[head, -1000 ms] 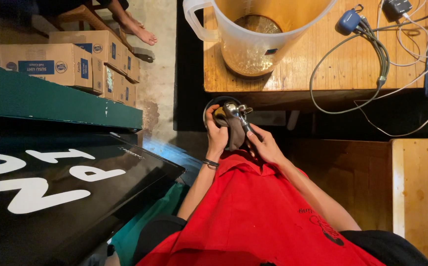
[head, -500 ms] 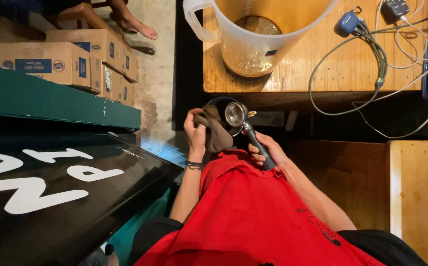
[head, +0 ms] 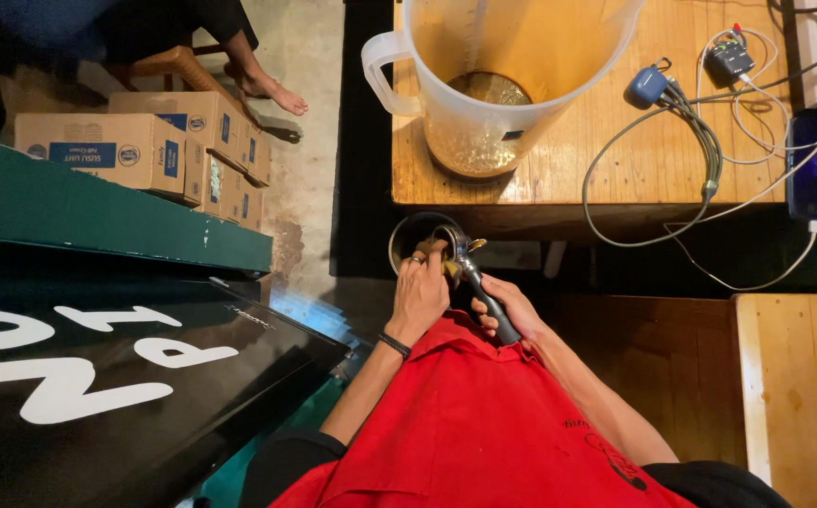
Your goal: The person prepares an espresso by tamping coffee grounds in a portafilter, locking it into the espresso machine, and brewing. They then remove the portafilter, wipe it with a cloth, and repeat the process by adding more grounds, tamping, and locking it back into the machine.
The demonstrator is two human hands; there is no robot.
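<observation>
Gripping coffee filter handle [head: 488,303] in right hand [head: 512,310]; left hand [head: 420,290] fingers pressed inside basket at frame centre. Advise steady handle, firm circular wiping.

Jug [head: 493,85] on bench [head: 606,179], left part; cables [head: 710,150] and phone [head: 811,165] to its right. Portafilter [head: 470,273] before the bench edge, between both hands. Boxes [head: 145,150] on floor, far left.

Below the wooden table [head: 559,169], the right hand [head: 512,310] grips a portafilter [head: 470,273] by its black handle; the left hand [head: 418,292] touches its metal head.
</observation>
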